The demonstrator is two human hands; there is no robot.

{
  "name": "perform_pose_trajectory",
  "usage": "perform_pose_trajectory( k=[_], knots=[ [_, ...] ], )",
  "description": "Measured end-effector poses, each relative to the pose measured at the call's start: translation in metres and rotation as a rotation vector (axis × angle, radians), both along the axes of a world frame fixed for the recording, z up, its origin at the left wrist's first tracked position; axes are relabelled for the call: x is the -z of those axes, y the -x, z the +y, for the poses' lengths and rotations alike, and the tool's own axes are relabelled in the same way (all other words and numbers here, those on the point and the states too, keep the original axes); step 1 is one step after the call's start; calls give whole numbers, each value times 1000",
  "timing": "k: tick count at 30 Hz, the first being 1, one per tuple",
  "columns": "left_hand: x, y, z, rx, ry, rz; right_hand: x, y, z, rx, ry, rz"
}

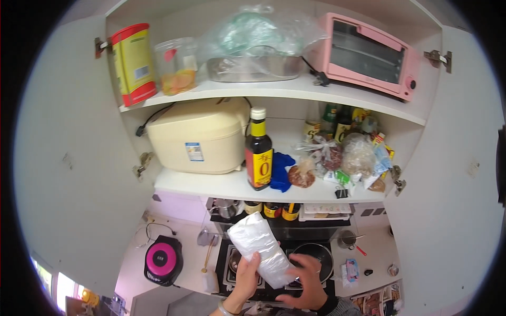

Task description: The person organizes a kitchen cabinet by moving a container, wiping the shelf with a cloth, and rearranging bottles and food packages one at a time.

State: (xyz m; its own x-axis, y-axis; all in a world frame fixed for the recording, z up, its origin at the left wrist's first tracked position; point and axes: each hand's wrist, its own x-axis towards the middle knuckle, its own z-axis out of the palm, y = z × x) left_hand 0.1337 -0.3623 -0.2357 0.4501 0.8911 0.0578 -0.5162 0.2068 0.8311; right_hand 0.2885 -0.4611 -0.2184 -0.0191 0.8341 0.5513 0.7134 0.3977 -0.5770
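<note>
My left hand (pixel 246 279) grips a folded bundle of thin, whitish translucent plastic (pixel 261 249), with the thumb across its front. The bundle tilts, its upper end toward the left, above the cooktop. Beside its lower right end is my right hand (pixel 307 282), fingers spread and curved. Those fingertips overlap the bundle's edge in view; whether they touch it I cannot tell. Above both hands, a soy sauce bottle (pixel 259 158) with a yellow label stands at the front of the lower cabinet shelf (pixel 221 183). A blue cloth or bag (pixel 281 172) lies just right of it.
Two open cabinet doors (pixel 75 150) flank me. The shelves hold a cream rice cooker (pixel 197 134), a pink toaster oven (pixel 365 55), a metal pan (pixel 257 71) and several bagged foods (pixel 357 154). Below are a gas cooktop (pixel 227 252), a wok (pixel 322 256) and a pink-lidded electric griddle (pixel 162 258).
</note>
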Motion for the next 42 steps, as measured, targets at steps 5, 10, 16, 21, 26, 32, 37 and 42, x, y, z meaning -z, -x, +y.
perform_pose_trajectory(
  k=[5, 10, 16, 21, 26, 32, 37, 42],
  knots=[
    [-4, 27, -9, -14, 6, 75, -7, 14, 42, -438, 490, 891],
    [2, 47, -5, -423, -255, 349, -7, 28, 48, -444, 769, 967],
    [-27, 75, -23, -824, -1150, 992, -12, 35, 48, -359, 627, 786],
    [-42, 75, -22, -896, -1318, 1121, -20, 45, 46, -305, 561, 629],
    [-41, 81, -13, -801, -1365, 1191, -28, 53, 48, -294, 526, 545],
    [-60, 102, -9, -409, -1039, 1057, -21, 52, 55, -350, 573, 436],
    [-62, 132, 5, -82, -456, 733, -1, 42, 71, -570, 985, 800],
    [-69, 155, 26, 133, 134, 110, 14, 26, 80, -722, 1355, 985]
  ],
)
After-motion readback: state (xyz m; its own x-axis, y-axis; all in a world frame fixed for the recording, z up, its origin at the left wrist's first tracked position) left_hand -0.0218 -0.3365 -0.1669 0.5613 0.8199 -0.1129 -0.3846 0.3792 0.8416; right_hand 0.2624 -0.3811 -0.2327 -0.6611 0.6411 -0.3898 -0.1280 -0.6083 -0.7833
